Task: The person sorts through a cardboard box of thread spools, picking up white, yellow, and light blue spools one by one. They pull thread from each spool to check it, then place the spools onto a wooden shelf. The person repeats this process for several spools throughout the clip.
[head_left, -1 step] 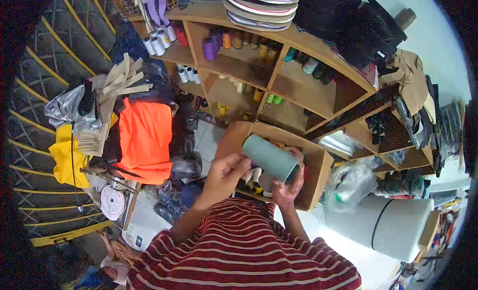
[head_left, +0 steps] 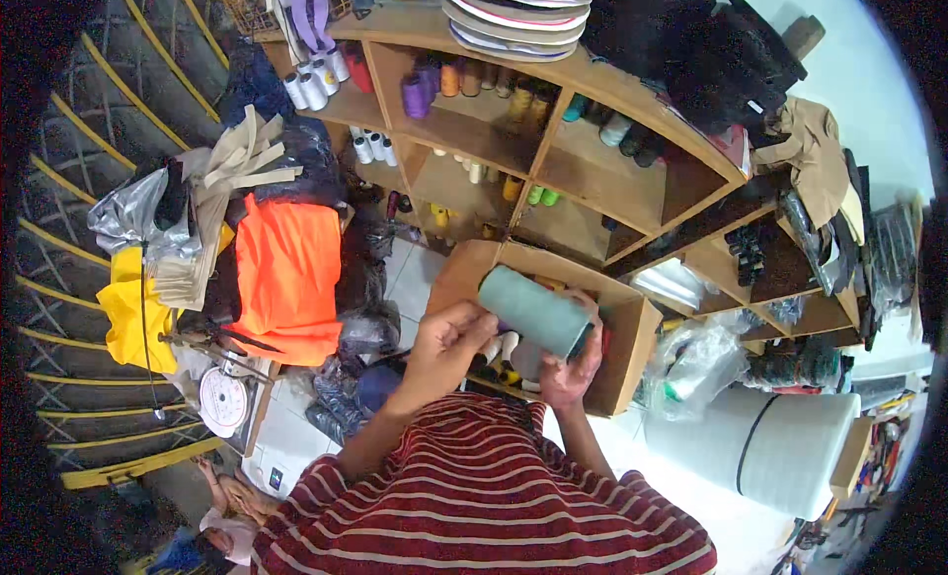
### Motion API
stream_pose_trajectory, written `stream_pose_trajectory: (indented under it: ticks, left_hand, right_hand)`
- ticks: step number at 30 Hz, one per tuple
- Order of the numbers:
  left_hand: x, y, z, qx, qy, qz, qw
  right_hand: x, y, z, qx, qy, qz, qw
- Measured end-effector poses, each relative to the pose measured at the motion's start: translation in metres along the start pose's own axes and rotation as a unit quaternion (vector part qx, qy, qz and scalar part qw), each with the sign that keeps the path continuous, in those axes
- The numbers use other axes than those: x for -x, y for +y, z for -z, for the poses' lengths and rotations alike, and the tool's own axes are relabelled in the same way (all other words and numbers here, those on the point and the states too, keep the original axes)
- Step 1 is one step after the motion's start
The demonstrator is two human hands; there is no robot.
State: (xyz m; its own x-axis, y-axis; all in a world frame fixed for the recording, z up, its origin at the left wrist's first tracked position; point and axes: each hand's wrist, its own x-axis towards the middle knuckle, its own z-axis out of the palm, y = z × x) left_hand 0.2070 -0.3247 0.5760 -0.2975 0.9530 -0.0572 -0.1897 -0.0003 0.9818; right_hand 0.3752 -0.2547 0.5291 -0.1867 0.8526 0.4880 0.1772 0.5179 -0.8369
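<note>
A large grey-green spool of thread (head_left: 533, 311) lies tilted in my right hand (head_left: 575, 363), whose fingers wrap its lower right end. Just left of the spool's upper end is my left hand (head_left: 449, 346), with thumb and fingertips pinched together. Whatever those fingertips hold, perhaps a thread end, is too fine to make out. Below both hands stands an open cardboard box (head_left: 624, 350) with several spools inside, partly hidden by my hands and the large spool.
Wooden shelving (head_left: 474, 130) with coloured spools stands ahead. Orange fabric (head_left: 288, 284) and dark plastic bags (head_left: 370, 333) are on the left. To the right are a clear plastic bag (head_left: 696, 368) and a big white roll (head_left: 760, 442). Another person (head_left: 237, 516) is at lower left.
</note>
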Motion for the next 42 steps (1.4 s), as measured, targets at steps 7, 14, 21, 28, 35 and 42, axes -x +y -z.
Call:
stream_pose_trajectory:
  ticks: [7, 14, 21, 28, 35, 42]
  left_hand:
    - [-0.005, -0.012, -0.001, -0.131, 0.073, -0.156, 0.976]
    - [-0.020, -0.027, 0.020, -0.336, 0.098, -0.386, 0.854]
    - [-0.031, -0.009, 0.042, -0.413, 0.061, -0.425, 0.804]
    - [-0.041, 0.020, 0.037, -0.280, 0.056, -0.365, 0.886]
    - [-0.033, 0.010, 0.027, -0.040, 0.027, -0.192, 0.980]
    - [0.002, -0.041, -0.028, 0.156, 0.039, -0.095, 0.982]
  right_hand:
    - [0.040, 0.056, 0.003, 0.043, -0.085, -0.082, 0.992]
    - [0.025, 0.034, 0.000, -0.351, -0.107, -0.403, 0.838]
    - [0.008, 0.005, 0.004, -0.426, -0.169, -0.390, 0.799]
    - [0.033, 0.047, 0.003, -0.275, -0.157, -0.393, 0.863]
    - [0.008, 0.010, -0.009, -0.348, -0.077, -0.467, 0.809]
    - [0.021, 0.025, -0.016, -0.262, -0.067, -0.440, 0.856]
